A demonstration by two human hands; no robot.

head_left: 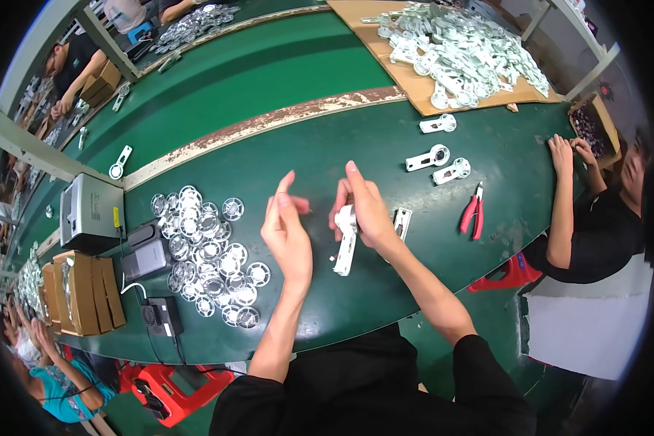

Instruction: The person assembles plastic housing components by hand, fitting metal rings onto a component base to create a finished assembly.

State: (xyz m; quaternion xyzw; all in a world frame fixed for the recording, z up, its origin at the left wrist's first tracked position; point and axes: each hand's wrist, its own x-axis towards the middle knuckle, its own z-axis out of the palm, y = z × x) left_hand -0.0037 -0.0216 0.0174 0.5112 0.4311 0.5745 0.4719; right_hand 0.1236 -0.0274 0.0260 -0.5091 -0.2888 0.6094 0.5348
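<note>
My right hand [370,214] has its fingers curled round the head of a white plastic housing [346,251], with its thumb raised. This housing has a round head and a straight handle that slants down toward me. Left of it, my left hand [289,236] is empty, its fingers stretched and partly blurred. Another white housing [402,220] lies on the table, partly hidden by my right hand. A heap of round spoked covers [209,247], silvery and see-through, is spread left of my left hand.
Red-handled cutters [474,214] and several white housings [451,171] lie to the right. A large pile of housings [472,54] covers cardboard at the back. Left stand a grey metal box [92,214], a power pack [147,258] and cardboard [87,294]. A co-worker [588,225] sits at right.
</note>
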